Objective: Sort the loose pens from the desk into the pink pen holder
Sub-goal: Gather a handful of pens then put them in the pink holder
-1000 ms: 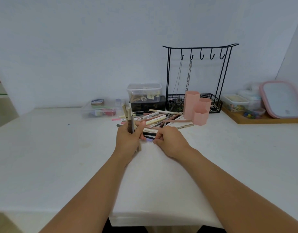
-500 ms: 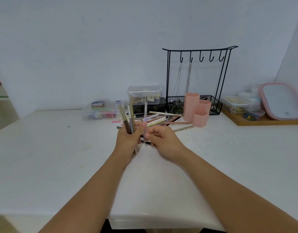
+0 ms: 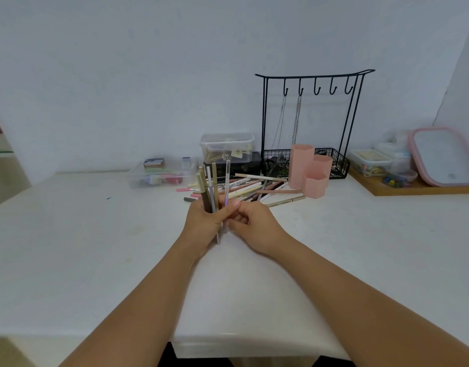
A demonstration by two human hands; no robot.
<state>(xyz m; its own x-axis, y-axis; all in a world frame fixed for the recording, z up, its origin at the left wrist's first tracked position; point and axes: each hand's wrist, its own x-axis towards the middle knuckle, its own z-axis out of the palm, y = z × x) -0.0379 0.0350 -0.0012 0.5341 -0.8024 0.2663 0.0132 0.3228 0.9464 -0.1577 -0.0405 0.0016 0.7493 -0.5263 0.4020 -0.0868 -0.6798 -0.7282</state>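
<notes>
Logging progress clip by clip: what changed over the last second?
The right hand lifted a clear pen off the pile and is adding it upright to the bundle gripped by the left hand. Pink pen holder unmoved; no pens visible in it.

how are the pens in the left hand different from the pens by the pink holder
The pens in the left hand stand nearly upright in a tight bunch, lifted off the desk; the loose pens lie flat, spread and crossing one another. The left hand grips the bunch, while the loose pile is untouched. The bunch is small; the pile holds more. Both are slim pens in beige, brown and white, and neither is in the pink pen holder.
</notes>
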